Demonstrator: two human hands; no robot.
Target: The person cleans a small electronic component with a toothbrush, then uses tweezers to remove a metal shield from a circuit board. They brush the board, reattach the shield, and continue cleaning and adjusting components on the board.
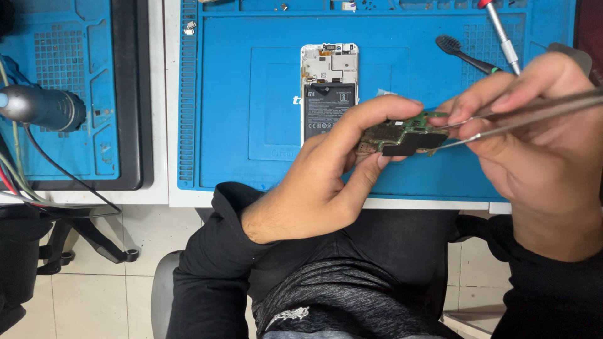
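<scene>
Pinched between thumb and fingers of the left hand [317, 182], a small green circuit board [402, 133] is held above the near edge of the blue work mat [220, 94]. That hand is closed around the board's left end, so part of the board is hidden under the fingertips. At three o'clock from the board, the right hand [534, 144] is closed on a pair of metal tweezers [521, 113], whose tips are laid against the board's right end; whether anything is gripped between the tips cannot be made out. The tweezers' rear end is cut off by the picture's right edge.

At eleven o'clock from the board, an opened phone [329, 88] is laid flat on the mat, its dark battery exposed and its lower end covered by the left hand. At one o'clock, a black brush [465, 53] and a red-tipped screwdriver [502, 31] are seen, the screwdriver's handle cropped at the top. At nine o'clock, far left, a grey cylindrical tool [44, 108] is only partly shown.
</scene>
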